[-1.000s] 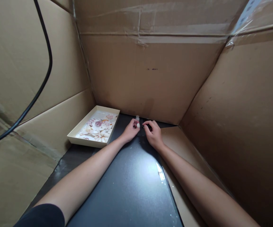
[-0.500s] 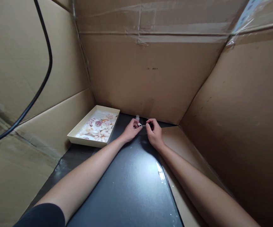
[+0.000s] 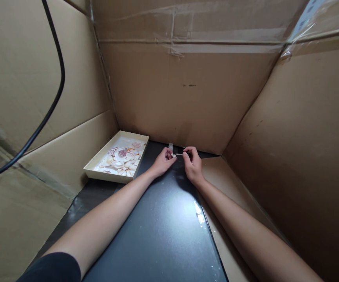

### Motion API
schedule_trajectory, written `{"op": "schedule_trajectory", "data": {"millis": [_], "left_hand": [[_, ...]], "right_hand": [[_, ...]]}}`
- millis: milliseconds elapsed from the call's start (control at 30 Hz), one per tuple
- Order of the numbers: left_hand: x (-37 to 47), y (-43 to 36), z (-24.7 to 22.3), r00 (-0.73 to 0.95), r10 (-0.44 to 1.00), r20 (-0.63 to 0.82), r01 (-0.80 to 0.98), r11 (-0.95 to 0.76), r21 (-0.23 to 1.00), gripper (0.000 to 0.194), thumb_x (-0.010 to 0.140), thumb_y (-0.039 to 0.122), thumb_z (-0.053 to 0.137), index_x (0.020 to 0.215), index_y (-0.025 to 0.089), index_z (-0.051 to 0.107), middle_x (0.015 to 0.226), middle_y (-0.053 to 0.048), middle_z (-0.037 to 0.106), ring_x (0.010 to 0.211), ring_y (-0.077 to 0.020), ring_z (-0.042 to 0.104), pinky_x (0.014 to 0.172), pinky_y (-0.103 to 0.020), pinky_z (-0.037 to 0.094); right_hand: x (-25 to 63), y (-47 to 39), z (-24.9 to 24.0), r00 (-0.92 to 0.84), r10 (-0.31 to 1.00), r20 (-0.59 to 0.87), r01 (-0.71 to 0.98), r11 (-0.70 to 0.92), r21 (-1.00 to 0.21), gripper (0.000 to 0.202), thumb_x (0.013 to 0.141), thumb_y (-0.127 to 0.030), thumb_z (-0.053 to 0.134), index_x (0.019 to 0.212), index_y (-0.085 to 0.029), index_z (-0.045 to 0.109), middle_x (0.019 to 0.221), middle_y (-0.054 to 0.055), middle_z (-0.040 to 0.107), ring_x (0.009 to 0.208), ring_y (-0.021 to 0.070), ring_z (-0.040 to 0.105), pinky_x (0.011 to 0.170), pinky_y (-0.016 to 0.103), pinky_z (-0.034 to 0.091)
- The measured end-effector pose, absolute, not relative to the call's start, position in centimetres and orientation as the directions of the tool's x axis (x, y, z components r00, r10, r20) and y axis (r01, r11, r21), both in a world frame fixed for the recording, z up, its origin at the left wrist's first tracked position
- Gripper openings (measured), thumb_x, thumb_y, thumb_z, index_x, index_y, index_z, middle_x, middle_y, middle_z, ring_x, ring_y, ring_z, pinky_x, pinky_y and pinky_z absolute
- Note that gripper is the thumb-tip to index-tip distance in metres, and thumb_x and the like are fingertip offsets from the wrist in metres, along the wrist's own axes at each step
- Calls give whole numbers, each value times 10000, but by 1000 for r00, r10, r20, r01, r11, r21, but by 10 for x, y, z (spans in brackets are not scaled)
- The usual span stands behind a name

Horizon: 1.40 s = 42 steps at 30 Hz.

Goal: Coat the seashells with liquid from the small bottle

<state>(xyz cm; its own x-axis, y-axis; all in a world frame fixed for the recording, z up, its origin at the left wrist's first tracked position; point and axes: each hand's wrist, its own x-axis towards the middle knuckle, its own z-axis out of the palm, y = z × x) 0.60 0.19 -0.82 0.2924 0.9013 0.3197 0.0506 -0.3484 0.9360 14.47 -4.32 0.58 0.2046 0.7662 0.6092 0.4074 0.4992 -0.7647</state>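
Observation:
My left hand [image 3: 163,161] pinches a small white piece [image 3: 173,155], which looks like a shell, between thumb and fingertips. Facing it, my right hand [image 3: 193,166] has its thumb and fingers closed on a thin pale stick [image 3: 179,154] that points left at the white piece. Whether the stick's tip touches the piece, I cannot tell. Something dark shows inside the curl of the right fingers, mostly hidden. Just behind the left fingertips stands a small clear bottle [image 3: 171,146].
A cream tray [image 3: 107,177] of white and purplish seashells [image 3: 122,154] lies to the left. Both hands are above a dark glossy tabletop [image 3: 157,227]. Cardboard walls [image 3: 169,94] close in on three sides, and a black cable [image 3: 62,74] hangs at the upper left.
My right hand has shifted slightly right, away from the left, and more of the stick shows between them. The left hand stays in place, with the white piece slightly turned.

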Motion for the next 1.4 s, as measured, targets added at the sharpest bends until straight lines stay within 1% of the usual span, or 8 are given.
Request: {"op": "schedule_trajectory", "data": {"millis": [133, 567, 700, 833, 967, 1100, 1233, 1400], "left_hand": [[6, 2, -7, 306, 900, 309, 52, -340, 939, 173, 763, 178, 593, 882, 171, 468, 657, 59, 447, 608, -85, 434, 623, -215, 359], [6, 1, -7, 299, 900, 316, 40, -343, 938, 143, 770, 162, 576, 869, 173, 474, 662, 57, 438, 613, -86, 434, 626, -210, 357], [6, 2, -8, 294, 903, 313, 32, -337, 941, 157, 755, 128, 570, 867, 176, 473, 673, 54, 448, 625, -86, 444, 625, -204, 357], [6, 3, -8, 292, 904, 312, 40, -338, 940, 154, 759, 122, 564, 875, 175, 478, 673, 55, 447, 623, -83, 444, 631, -203, 361], [5, 1, -7, 309, 900, 307, 29, -332, 943, 150, 761, 126, 563, 874, 171, 475, 674, 56, 450, 618, -82, 441, 625, -204, 353], [6, 0, -5, 315, 900, 301, 37, -328, 944, 157, 754, 121, 561, 872, 174, 471, 650, 63, 430, 598, -80, 431, 602, -199, 333], [6, 0, -5, 316, 902, 295, 31, -320, 947, 161, 757, 155, 577, 876, 175, 471, 647, 65, 428, 589, -78, 428, 590, -196, 321], [6, 0, -5, 309, 902, 301, 40, -329, 944, 157, 754, 122, 563, 876, 175, 479, 647, 61, 437, 588, -79, 431, 593, -198, 330]], "right_hand": [[144, -45, 7, 212, 776, 594, 421, 476, -773, 128, 825, -293, 518, 904, -191, 513, 824, 8, 549, 677, 133, 485, 629, 251, 389], [144, -44, 7, 164, 773, 613, 417, 509, -753, 117, 855, -304, 474, 870, -196, 519, 776, -3, 541, 649, 128, 478, 617, 251, 389], [143, -44, 6, 170, 768, 618, 458, 493, -739, 106, 822, -292, 505, 865, -196, 526, 803, 6, 550, 668, 133, 482, 614, 253, 390], [144, -43, 6, 149, 770, 620, 435, 512, -741, 123, 863, -306, 461, 871, -198, 520, 787, 3, 547, 663, 131, 486, 630, 254, 397], [144, -43, 5, 153, 765, 625, 469, 500, -728, 99, 831, -289, 512, 863, -196, 525, 810, 6, 552, 670, 134, 484, 614, 250, 388], [144, -43, 6, 143, 771, 620, 444, 511, -737, 118, 868, -300, 459, 860, -198, 519, 787, 4, 547, 666, 134, 487, 626, 252, 393], [144, -44, 7, 144, 765, 628, 481, 501, -720, 96, 832, -289, 506, 855, -197, 525, 807, 8, 544, 677, 137, 484, 619, 251, 388], [144, -43, 6, 135, 774, 618, 458, 504, -732, 126, 865, -312, 460, 857, -201, 521, 796, 10, 553, 672, 139, 488, 628, 257, 397]]}}
